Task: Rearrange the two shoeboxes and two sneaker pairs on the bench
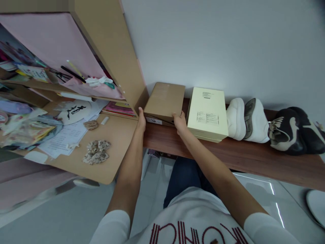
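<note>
A closed brown cardboard box [166, 98] sits on a dark wooden shelf against the wall, with a small white label on its front. My left hand [142, 120] presses on its left front corner, thumb up, the fingers partly hidden between the box and the desk unit. At the front right corner, my right hand [180, 122] grips the box, its fingers along the right side. Just to the right stands a pale yellow box [208, 112] with printed text, a narrow gap away from the brown one.
White shoes [236, 118] and black shoes [286, 130] stand farther right on the wooden shelf [243, 156]. On the left is a desk [124, 135] with papers [67, 139], a patterned scrunchie [96, 151] and a white cap [76, 111]. Its tall side panel [111, 40] rises beside the brown box.
</note>
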Motion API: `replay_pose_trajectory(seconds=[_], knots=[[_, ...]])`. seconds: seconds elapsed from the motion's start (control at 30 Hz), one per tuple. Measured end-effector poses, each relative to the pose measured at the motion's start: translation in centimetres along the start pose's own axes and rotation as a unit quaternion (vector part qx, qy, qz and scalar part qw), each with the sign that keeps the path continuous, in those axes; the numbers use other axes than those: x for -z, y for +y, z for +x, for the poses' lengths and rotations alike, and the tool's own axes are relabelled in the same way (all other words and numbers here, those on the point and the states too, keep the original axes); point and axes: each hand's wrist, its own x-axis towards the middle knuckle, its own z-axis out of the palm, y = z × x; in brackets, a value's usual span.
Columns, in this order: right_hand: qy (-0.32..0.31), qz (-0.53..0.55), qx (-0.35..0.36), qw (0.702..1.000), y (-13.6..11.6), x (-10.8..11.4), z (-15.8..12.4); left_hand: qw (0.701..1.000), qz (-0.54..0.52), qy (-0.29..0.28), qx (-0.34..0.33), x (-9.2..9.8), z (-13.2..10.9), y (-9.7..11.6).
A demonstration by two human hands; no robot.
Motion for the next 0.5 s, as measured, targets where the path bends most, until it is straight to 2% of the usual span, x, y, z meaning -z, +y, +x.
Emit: replay_pose_trajectory(seconds=[0.1,0.17,0.3,0.43,0.5], knots=[[0.002,0.019,-0.006,1.0,0.0,0.3,-0.6,1.0,0.01,0.013,0.009,-0.2,-0.6,1.5],[-0.005,0.04,-0.011,0.999,0.1,0.5,-0.8,0.999,0.025,0.043,0.009,-0.5,-0.9,2.7],[-0.047,0.085,-0.022,0.995,0.6,0.6,-0.9,0.993,0.033,0.106,-0.046,-1.1,-1.2,4.8],[-0.053,0.085,-0.003,0.995,1.4,0.6,-0.6,0.984,0.029,0.155,-0.083,-1.3,-1.2,5.9],[-0.043,0.063,0.006,0.997,1.5,0.6,-0.5,0.985,0.022,0.146,-0.085,-1.4,-1.1,6.0]])
